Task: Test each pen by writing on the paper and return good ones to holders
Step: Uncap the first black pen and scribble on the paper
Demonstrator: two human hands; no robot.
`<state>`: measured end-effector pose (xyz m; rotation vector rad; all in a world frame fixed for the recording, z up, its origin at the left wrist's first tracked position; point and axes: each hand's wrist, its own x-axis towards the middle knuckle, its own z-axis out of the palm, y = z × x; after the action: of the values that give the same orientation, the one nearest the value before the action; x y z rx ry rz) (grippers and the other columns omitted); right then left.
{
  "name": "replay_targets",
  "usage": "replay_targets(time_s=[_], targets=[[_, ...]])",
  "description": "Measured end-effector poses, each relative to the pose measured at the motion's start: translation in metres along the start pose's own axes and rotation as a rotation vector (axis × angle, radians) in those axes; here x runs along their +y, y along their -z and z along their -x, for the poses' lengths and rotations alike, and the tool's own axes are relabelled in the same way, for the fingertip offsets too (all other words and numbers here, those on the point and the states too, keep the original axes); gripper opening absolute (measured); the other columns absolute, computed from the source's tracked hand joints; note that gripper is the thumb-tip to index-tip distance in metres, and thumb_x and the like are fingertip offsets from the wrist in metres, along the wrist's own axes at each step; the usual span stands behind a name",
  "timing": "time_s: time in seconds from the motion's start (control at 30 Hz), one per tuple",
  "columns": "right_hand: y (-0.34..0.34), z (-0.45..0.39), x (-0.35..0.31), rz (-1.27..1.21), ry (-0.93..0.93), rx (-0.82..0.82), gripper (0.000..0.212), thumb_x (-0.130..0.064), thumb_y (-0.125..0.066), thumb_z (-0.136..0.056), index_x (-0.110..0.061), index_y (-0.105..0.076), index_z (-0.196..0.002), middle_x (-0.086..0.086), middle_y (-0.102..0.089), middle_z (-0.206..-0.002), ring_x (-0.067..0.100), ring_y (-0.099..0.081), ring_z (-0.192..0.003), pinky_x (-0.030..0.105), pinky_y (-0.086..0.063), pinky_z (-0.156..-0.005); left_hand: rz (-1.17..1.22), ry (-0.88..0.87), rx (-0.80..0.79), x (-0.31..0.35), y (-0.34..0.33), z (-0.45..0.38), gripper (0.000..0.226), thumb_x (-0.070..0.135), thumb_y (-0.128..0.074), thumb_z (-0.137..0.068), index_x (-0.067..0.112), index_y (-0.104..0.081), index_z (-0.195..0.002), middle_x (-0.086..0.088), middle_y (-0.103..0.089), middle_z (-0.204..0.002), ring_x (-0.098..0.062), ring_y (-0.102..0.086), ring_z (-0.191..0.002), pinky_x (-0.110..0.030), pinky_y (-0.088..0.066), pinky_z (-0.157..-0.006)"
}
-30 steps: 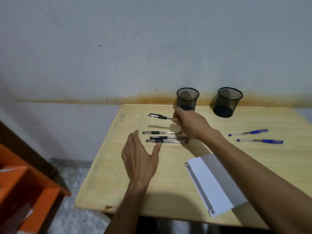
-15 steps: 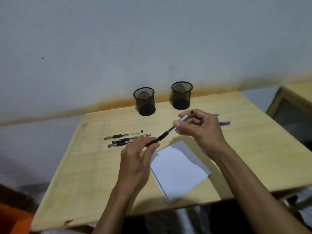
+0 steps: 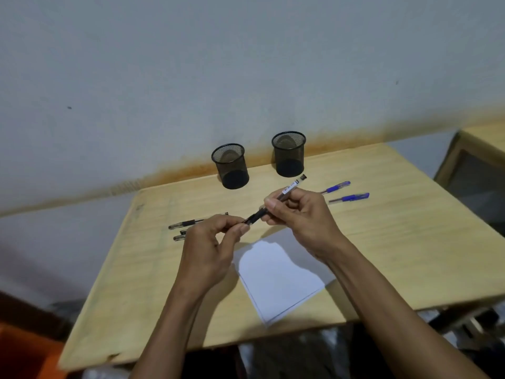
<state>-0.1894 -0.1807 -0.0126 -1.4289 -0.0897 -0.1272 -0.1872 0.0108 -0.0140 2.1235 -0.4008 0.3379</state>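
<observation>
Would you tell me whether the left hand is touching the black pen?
Touching: the head view shows the left hand pinching the black pen at its lower end.

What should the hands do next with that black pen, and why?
Probably pull the cap off. The left hand pinches the cap end of the black pen while the right hand grips its barrel, above the blank paper, so nothing has been written yet.
</observation>
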Motion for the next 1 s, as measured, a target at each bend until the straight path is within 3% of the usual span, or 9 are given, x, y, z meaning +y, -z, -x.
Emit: replay_targets(time_s=[0.07, 0.13, 0.23, 0.33, 0.5, 0.67, 0.77, 0.9, 1.0], targets=[[0.003, -0.006, -0.002, -0.062, 0.004, 0.037, 0.004, -0.005, -0.066, -0.094, -0.005, -0.07, -0.097, 0.006, -0.075, -0.078, 0.011, -0.073, -0.068, 0.021, -0.061, -0.071, -0.014, 0.055, -0.01, -0.01, 0.01, -0.001, 0.023, 0.016, -0.072, -0.089, 0.035, -0.071, -0.077, 0.016, -0.071, -0.072, -0.002, -0.064, -0.066, -0.02, -0.049, -0.063], [0.026, -0.018, -0.01, -0.179, 0.034, 0.182, 0.005, -0.006, -0.064, -0.095, -0.006, -0.068, -0.092, 0.0, -0.075, -0.07, 0.008, -0.07, -0.061, 0.018, -0.059, -0.067, -0.05, 0.153, 0.023, -0.03, 0.029, 0.004, 0.023, 0.016, -0.071, -0.09, 0.03, -0.072, -0.072, 0.009, -0.07, -0.065, -0.002, -0.061, -0.059, -0.023, -0.047, -0.06], [0.065, -0.029, -0.028, -0.106, 0.095, 0.331, 0.007, -0.01, -0.064, -0.096, -0.008, -0.066, -0.089, -0.002, -0.075, -0.065, 0.008, -0.069, -0.059, 0.018, -0.058, -0.066, -0.176, 0.295, 0.09, -0.055, 0.053, 0.014, 0.013, 0.018, -0.071, -0.09, 0.022, -0.077, -0.079, 0.01, -0.071, -0.067, -0.004, -0.066, -0.066, -0.029, -0.05, -0.065], [0.058, -0.025, -0.016, 0.028, 0.076, 0.276, 0.011, -0.008, -0.062, -0.099, -0.01, -0.067, -0.089, -0.001, -0.074, -0.066, 0.011, -0.07, -0.062, 0.02, -0.058, -0.066, -0.28, 0.275, 0.099, -0.075, 0.045, 0.014, 0.006, 0.021, -0.073, -0.086, 0.02, -0.077, -0.082, 0.01, -0.07, -0.071, -0.008, -0.065, -0.07, -0.03, -0.05, -0.068], [0.032, -0.002, 0.013, 0.091, 0.005, 0.245, 0.006, -0.013, -0.066, -0.097, -0.01, -0.071, -0.095, 0.004, -0.074, -0.079, 0.015, -0.073, -0.073, 0.026, -0.057, -0.069, -0.399, 0.234, 0.072, -0.104, 0.022, 0.006, 0.014, 0.03, -0.077, -0.083, 0.019, -0.074, -0.074, 0.002, -0.068, -0.074, -0.026, -0.062, -0.077, -0.038, -0.049, -0.067], [0.015, 0.011, 0.026, 0.069, -0.054, 0.286, 0.007, -0.017, -0.068, -0.096, -0.011, -0.073, -0.097, 0.003, -0.074, -0.072, 0.019, -0.072, -0.072, 0.034, -0.058, -0.074, -0.434, 0.248, 0.16, -0.109, 0.021, 0.009, 0.017, 0.032, -0.068, -0.091, 0.018, -0.076, -0.096, -0.007, -0.066, -0.098, -0.032, -0.056, -0.099, -0.045, -0.047, -0.083], [-0.003, 0.015, 0.029, -0.061, -0.101, 0.323, 0.012, -0.02, -0.064, -0.1, -0.009, -0.065, -0.099, 0.006, -0.077, -0.073, 0.02, -0.074, -0.07, 0.03, -0.062, -0.068, -0.309, 0.091, 0.245, -0.09, 0.016, 0.022, 0.022, 0.032, -0.061, -0.093, 0.019, -0.073, -0.106, 0.002, -0.065, -0.103, -0.021, -0.057, -0.101, -0.043, -0.048, -0.085], [-0.031, 0.02, 0.042, -0.18, -0.154, 0.316, 0.02, -0.025, -0.055, -0.104, -0.005, -0.057, -0.108, 0.015, -0.078, -0.085, 0.024, -0.077, -0.071, 0.029, -0.063, -0.06, -0.095, -0.045, -0.022, -0.071, 0.004, 0.032, 0.024, 0.03, -0.067, -0.092, 0.026, -0.07, -0.116, 0.017, -0.065, -0.113, -0.005, -0.058, -0.11, -0.028, -0.047, -0.092], [-0.036, 0.022, 0.056, -0.127, -0.16, 0.284, 0.025, -0.03, -0.054, -0.104, -0.005, -0.054, -0.106, 0.025, -0.076, -0.088, 0.031, -0.075, -0.072, 0.031, -0.061, -0.06, -0.179, -0.129, -0.169, -0.078, -0.003, 0.036, 0.028, 0.037, -0.07, -0.087, 0.027, -0.071, -0.113, 0.017, -0.069, -0.106, -0.005, -0.059, -0.102, -0.034, -0.049, -0.088]])
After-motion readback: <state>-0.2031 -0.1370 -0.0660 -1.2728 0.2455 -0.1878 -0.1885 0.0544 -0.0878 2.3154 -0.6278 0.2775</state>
